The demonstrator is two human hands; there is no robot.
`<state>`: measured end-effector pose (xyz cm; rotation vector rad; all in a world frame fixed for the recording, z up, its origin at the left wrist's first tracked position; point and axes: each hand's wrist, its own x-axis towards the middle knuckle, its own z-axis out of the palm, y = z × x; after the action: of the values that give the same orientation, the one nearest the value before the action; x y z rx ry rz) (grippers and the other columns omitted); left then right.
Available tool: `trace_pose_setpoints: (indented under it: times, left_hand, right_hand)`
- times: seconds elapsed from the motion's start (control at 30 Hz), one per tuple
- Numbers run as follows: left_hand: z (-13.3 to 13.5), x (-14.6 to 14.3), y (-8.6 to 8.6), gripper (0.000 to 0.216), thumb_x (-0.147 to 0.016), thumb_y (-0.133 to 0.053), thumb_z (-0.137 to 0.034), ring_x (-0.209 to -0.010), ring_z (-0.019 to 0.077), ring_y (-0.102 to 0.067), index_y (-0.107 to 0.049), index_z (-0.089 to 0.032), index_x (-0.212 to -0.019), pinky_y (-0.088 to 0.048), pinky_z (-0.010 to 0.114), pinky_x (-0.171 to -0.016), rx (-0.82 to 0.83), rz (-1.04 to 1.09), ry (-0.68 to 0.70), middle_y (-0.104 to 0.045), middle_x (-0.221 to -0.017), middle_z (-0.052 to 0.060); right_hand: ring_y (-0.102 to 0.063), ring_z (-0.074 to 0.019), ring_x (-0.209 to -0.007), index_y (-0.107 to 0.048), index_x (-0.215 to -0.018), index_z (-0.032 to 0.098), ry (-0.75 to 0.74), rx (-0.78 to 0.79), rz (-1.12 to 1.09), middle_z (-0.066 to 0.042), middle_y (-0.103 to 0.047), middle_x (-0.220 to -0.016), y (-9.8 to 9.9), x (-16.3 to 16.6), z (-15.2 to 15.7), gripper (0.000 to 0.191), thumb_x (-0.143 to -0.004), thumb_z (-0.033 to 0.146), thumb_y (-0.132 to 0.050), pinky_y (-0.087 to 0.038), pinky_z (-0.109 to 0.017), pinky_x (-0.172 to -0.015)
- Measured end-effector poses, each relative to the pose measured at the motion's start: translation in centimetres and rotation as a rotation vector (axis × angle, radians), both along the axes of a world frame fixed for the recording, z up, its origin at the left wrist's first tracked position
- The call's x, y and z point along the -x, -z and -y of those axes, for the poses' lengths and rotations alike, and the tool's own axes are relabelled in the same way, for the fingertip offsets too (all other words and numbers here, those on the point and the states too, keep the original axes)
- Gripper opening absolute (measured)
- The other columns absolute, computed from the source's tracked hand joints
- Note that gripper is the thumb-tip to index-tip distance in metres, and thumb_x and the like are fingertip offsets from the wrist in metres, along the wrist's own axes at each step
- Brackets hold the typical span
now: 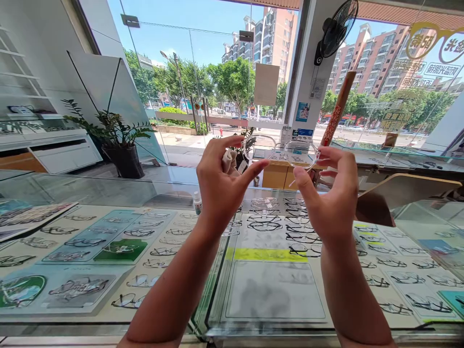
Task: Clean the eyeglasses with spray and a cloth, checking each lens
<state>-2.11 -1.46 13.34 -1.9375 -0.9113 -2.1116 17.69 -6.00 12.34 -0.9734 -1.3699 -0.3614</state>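
Note:
Both my hands are raised in front of me, holding up a pair of clear-framed glasses [281,151] against the window light. My left hand [223,181] pinches the glasses' left lens rim between thumb and fingers, with a pale cloth [229,162] tucked in its palm. My right hand [331,193] grips the right end of the frame with curled fingers. Below them lies a glass display counter [268,290] with rows of glasses under its top.
A small white bottle [197,202] stands on the counter behind my left wrist. A potted plant [121,140] sits on the floor at the left. A black fan [335,29] hangs on the pillar. Glass walls face the street. A second counter runs along the right.

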Motion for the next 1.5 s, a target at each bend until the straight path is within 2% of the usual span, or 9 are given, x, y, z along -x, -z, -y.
trace_pose_setpoints:
  times: [0.13, 0.27, 0.5, 0.67, 0.87, 1.0, 1.23, 1.37, 1.5]
  left_hand:
    - [-0.8, 0.1, 0.1, 0.050, -0.079, -0.090, -0.055, -0.086, 0.0175, -0.069, -0.073, -0.027, -0.118, -0.058, 0.032, -0.071, 0.119, 0.028, 0.129, -0.076, -0.112, 0.006]
    - [-1.4, -0.3, 0.3, 0.052, -0.080, -0.090, -0.053, -0.090, 0.0175, -0.071, -0.073, -0.027, -0.121, -0.059, 0.029, -0.070, 0.156, 0.034, 0.167, -0.077, -0.118, 0.008]
    - [-2.3, -0.7, 0.8, 0.060, -0.079, -0.090, -0.054, -0.110, 0.0228, -0.073, -0.069, -0.026, -0.128, -0.060, 0.030, -0.076, 0.110, 0.060, 0.238, -0.075, -0.127, 0.010]
    - [-2.9, -1.0, 1.2, 0.060, -0.081, -0.089, -0.052, -0.111, 0.0220, -0.072, -0.066, -0.027, -0.131, -0.059, 0.028, -0.075, 0.044, 0.097, 0.280, -0.074, -0.130, 0.010]
    - [-2.5, -1.5, 1.6, 0.065, -0.079, -0.092, -0.050, -0.092, 0.0171, -0.068, -0.063, -0.029, -0.133, -0.056, 0.030, -0.071, -0.162, 0.185, 0.078, -0.069, -0.134, 0.007]
    - [-2.2, -1.5, 1.8, 0.064, -0.079, -0.091, -0.049, -0.100, 0.0206, -0.068, -0.063, -0.028, -0.132, -0.058, 0.035, -0.080, -0.260, 0.174, -0.029, -0.069, -0.134, 0.008]
    - [-2.3, -1.8, 1.8, 0.065, -0.084, -0.086, -0.055, -0.114, 0.0247, -0.069, -0.058, -0.026, -0.135, -0.059, 0.035, -0.081, -0.305, 0.099, -0.049, -0.068, -0.134, 0.010]
    - [-2.1, -2.2, 1.8, 0.064, -0.087, -0.084, -0.052, -0.124, 0.0273, -0.067, -0.056, -0.025, -0.138, -0.058, 0.034, -0.080, -0.358, 0.050, -0.032, -0.066, -0.132, 0.009]
    - [-1.7, -2.3, 1.8, 0.064, -0.087, -0.085, -0.049, -0.114, 0.0242, -0.068, -0.055, -0.026, -0.139, -0.059, 0.035, -0.081, -0.356, 0.048, -0.019, -0.065, -0.134, 0.008]
  right_hand:
    - [-0.064, -0.0299, -0.109, -0.059, -0.129, 0.028, 0.042, -0.080, 0.025, -0.009, -0.064, -0.122, -0.1, 0.6, 0.4, 0.045, -0.089, 0.039, -0.075, -0.057, -0.054, -0.092]
    - [-0.061, -0.0321, -0.116, -0.059, -0.132, 0.028, 0.043, -0.124, 0.069, -0.009, -0.063, -0.125, -0.3, 0.5, 0.5, 0.045, -0.090, 0.034, -0.075, -0.056, -0.059, -0.100]
    - [-0.062, -0.0346, -0.123, -0.059, -0.134, 0.028, 0.119, -0.308, 0.196, -0.011, -0.064, -0.127, -0.3, 0.7, 0.5, 0.046, -0.092, 0.031, -0.077, -0.059, -0.059, -0.098]
    - [-0.060, -0.0337, -0.128, -0.059, -0.137, 0.030, 0.085, -0.316, 0.173, -0.010, -0.063, -0.129, -0.1, 1.1, 0.4, 0.046, -0.095, 0.029, -0.075, -0.057, -0.056, -0.103]
    - [-0.062, -0.0308, -0.126, -0.058, -0.138, 0.031, -0.018, -0.181, 0.029, -0.009, -0.064, -0.135, 0.1, 1.3, 0.0, 0.044, -0.097, 0.029, -0.072, -0.061, -0.050, -0.093]
    - [-0.064, -0.0299, -0.127, -0.057, -0.141, 0.033, -0.108, -0.106, -0.017, -0.009, -0.064, -0.141, 0.2, 1.0, -0.3, 0.045, -0.098, 0.034, -0.070, -0.061, -0.048, -0.094]
    - [-0.072, -0.0194, -0.097, -0.070, -0.114, 0.026, -0.338, -0.121, -0.249, -0.005, -0.075, -0.114, -0.3, -0.1, -0.7, 0.019, -0.103, 0.039, -0.063, -0.061, -0.040, -0.087]
    - [-0.073, -0.0184, -0.091, -0.071, -0.105, 0.025, -0.450, -0.109, -0.326, -0.005, -0.077, -0.105, -0.5, -1.2, -1.2, 0.018, -0.101, 0.042, -0.067, -0.061, -0.036, -0.081]
    - [-0.073, -0.0171, -0.086, -0.070, -0.105, 0.025, -0.564, -0.018, -0.351, -0.005, -0.079, -0.108, -0.6, -2.1, -1.5, 0.020, -0.100, 0.044, -0.068, -0.059, -0.035, -0.077]
